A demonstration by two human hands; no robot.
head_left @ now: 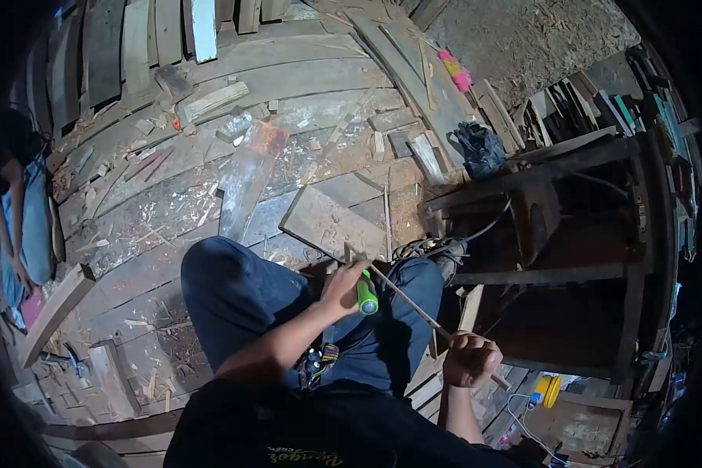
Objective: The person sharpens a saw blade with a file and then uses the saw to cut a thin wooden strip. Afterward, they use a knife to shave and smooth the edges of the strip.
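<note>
My left hand (pixel 342 288) is closed round a bright green handle (pixel 366 295) above my lap. The handle's end points toward me, and the tool's other end is hard to make out. A thin wooden stick (pixel 409 303) runs slanting from beside that hand down to the right. Near its lower end, my right hand (pixel 472 359) is wrapped round the stick in a fist. Just beyond my left hand a flat wooden board (pixel 334 222) lies tilted in front of my knees. The stick's upper tip is close to the board's near edge.
Wood offcuts and shavings litter the plank floor (pixel 288 101). A dark wooden cabinet frame (pixel 538 277) stands at right, with cables (pixel 476 234) and a black plastic bag (pixel 480 147) nearby. Another person (pixel 35 210) sits at far left beside a curved wood piece (pixel 58 312). A yellow coil (pixel 552 391) lies lower right.
</note>
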